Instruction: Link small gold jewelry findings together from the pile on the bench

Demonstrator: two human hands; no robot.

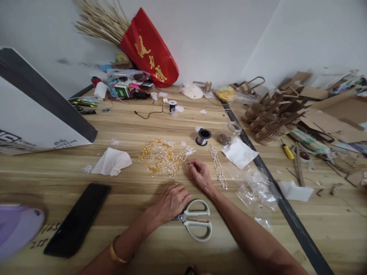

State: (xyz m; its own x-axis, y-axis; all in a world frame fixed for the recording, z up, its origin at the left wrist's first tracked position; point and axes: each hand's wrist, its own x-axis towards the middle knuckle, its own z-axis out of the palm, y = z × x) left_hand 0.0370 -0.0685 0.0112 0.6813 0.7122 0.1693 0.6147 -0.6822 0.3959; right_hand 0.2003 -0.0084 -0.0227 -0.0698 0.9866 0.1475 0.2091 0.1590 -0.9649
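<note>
The right hand (200,175) is curled at the right edge of the gold and silver beaded strands (163,158), which lie on the bench (129,128); the left hand (174,196), apart from it, lies low by the scissors (183,217). Because the strands cross so densely, a pull on one could tighten the tangle. The left hand hides most of the scissors' blades, and I cannot tell whether either hand's fingertips pinch anything.

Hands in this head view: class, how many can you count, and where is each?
2: the left hand is beside the scissors; the right hand is at the right edge of the gold and silver pile.
</note>
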